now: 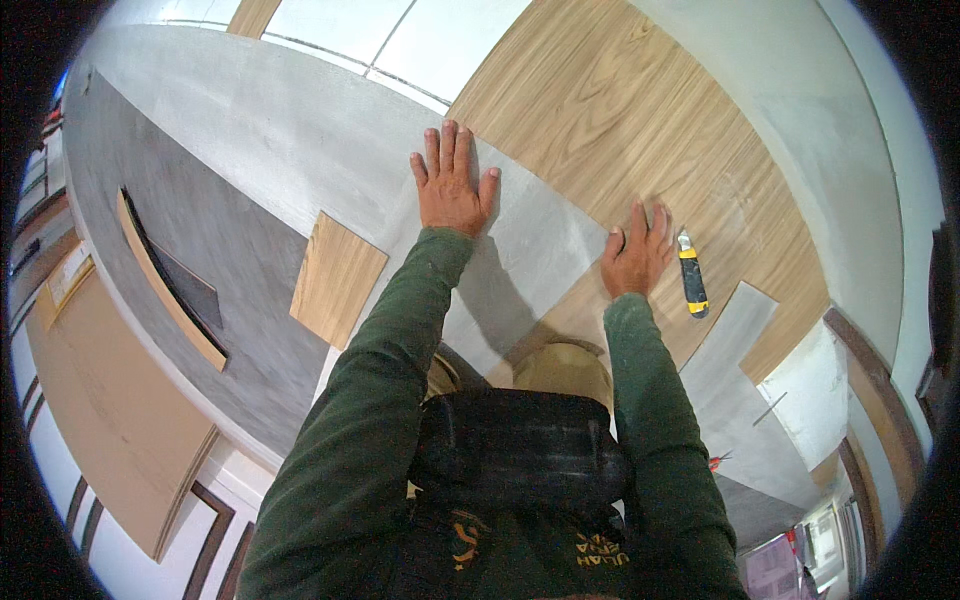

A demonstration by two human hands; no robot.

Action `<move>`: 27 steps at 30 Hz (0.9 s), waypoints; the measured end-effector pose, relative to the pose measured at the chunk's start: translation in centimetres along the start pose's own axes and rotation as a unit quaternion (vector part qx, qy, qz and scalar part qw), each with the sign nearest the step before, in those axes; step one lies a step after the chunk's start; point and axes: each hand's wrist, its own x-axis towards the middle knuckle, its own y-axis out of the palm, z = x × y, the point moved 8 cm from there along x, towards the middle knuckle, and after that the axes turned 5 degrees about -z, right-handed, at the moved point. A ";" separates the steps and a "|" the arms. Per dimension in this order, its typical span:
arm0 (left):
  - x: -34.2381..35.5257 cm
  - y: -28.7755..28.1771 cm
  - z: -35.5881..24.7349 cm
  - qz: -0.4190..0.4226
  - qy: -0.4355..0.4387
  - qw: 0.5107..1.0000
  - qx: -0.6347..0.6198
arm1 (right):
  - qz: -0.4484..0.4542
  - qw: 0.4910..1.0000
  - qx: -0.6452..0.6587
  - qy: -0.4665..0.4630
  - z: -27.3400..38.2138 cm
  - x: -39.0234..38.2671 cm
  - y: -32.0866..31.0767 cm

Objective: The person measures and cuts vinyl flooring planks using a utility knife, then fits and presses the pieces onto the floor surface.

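Observation:
My left hand (455,185) lies open with fingers spread on a pale grey sheet (340,120), its fingertips at the edge of the wood-grain flooring (600,90). My right hand (637,255) rests open on the wood-grain flooring, fingers slightly bent. Just right of that hand lies a utility knife (693,275) with a black and yellow handle and a metal tip. A small square wood-grain offcut (337,280) sits to the lower left of my left hand, and a narrow grey piece (738,325) lies below the knife.
A thin wood strip (170,280) and a dark offcut lie on darker grey floor at left, beside a large tan board (130,400). White tiles (330,30) show at the top. A pale wall edge (840,130) curves along the right. A small red tool (716,462) is partly hidden by my right arm.

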 end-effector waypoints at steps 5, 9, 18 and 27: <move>0.1 0.0 0.3 -0.002 -0.020 1.000 0.013 | -0.006 1.000 -0.010 0.000 0.2 0.0 0.0; 0.2 0.5 0.6 0.011 -0.025 0.999 0.026 | -0.008 1.000 -0.013 0.001 0.2 0.0 0.0; -0.1 0.2 0.5 -0.019 0.005 1.000 -0.002 | 0.002 1.000 0.002 0.005 0.3 0.1 -0.2; -1.0 0.7 -0.8 0.024 0.137 0.990 -0.018 | -0.003 1.000 0.000 0.000 0.7 0.1 -0.1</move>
